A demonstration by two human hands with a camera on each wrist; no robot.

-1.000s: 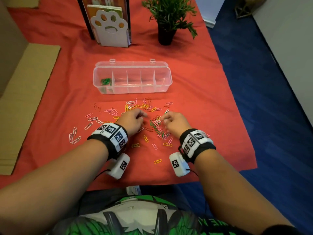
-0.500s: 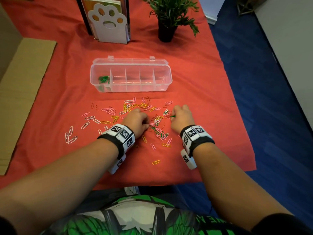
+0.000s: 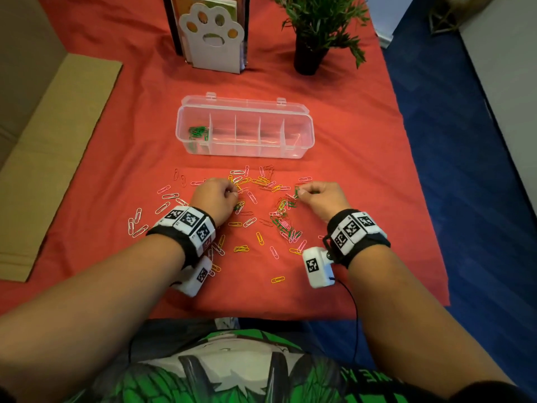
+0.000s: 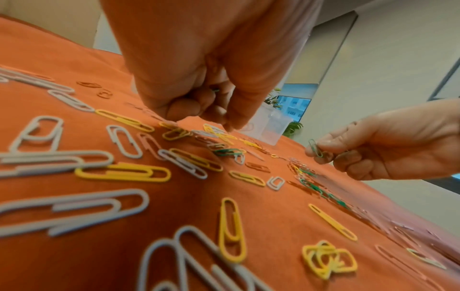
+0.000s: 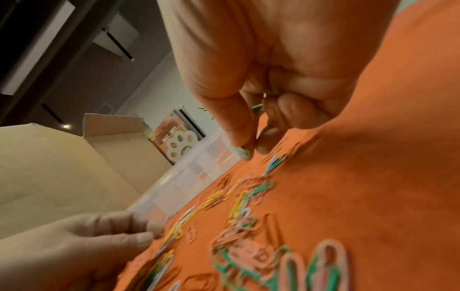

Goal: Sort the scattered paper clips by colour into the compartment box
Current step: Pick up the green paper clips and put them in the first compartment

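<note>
**Both hands down among the paper clips**

The right hand (image 3: 322, 199) pinches a green clip (image 3: 296, 193) between thumb and forefinger, just off the red cloth (image 3: 363, 175); its other fingers are curled in, and the right wrist view shows more green wire tucked in the palm. The left hand (image 3: 215, 199) is bunched too, fingers folded under, with a sliver of green showing inside the fist (image 4: 216, 90) in the left wrist view — so it holds at least one green clip, though how many I cannot tell. Its forefinger tip points down at the cloth among yellow and white clips.

Between and around the two hands lie the scattered clips (image 3: 261, 222): pink, white, yellow, green and a few red ones that barely show against the cloth. A thick tangle with most of the loose green ones sits at about seven o'clock from the right hand. A few white clips (image 3: 136, 222) lie apart, at nine o'clock from the left wrist.

The clear compartment box (image 3: 302, 146) stands open at twelve o'clock from the hands, just beyond the clips. Only its leftmost compartment holds anything — a small heap of green clips (image 3: 199, 132).

Farther off at twelve o'clock stand a paw-shaped holder (image 3: 212, 39) and a potted plant (image 3: 313, 30); flat cardboard (image 3: 58, 155) lies at nine o'clock.
</note>
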